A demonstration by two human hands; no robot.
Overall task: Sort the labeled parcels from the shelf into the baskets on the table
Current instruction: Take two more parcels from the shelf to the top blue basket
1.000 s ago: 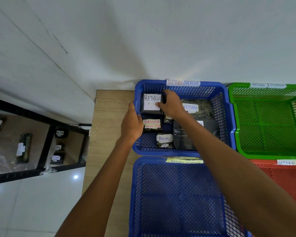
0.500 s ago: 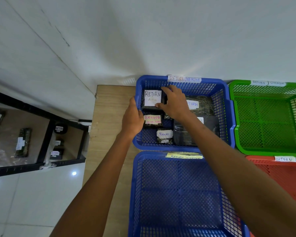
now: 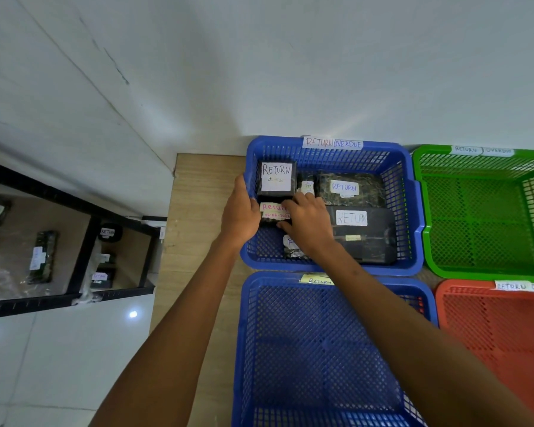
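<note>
Right hand (image 3: pixel 309 224) lower, pinch on pink-labelled parcel (image 3: pixel 272 211); left hand (image 3: pixel 239 212) round basket (image 3: pixel 383 269)

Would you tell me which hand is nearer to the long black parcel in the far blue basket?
Right. The right hand lies just left of the parcel; the left hand grips the basket at its left wall, farther away.

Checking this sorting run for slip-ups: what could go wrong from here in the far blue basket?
The far blue basket is crowded: the right hand, its fingers on the pink-lettered parcel, could knock the black box just behind it. That hand hides part of the label of the small parcel, inviting a misread. The left hand grips the basket wall; a tug could shift it.
</note>
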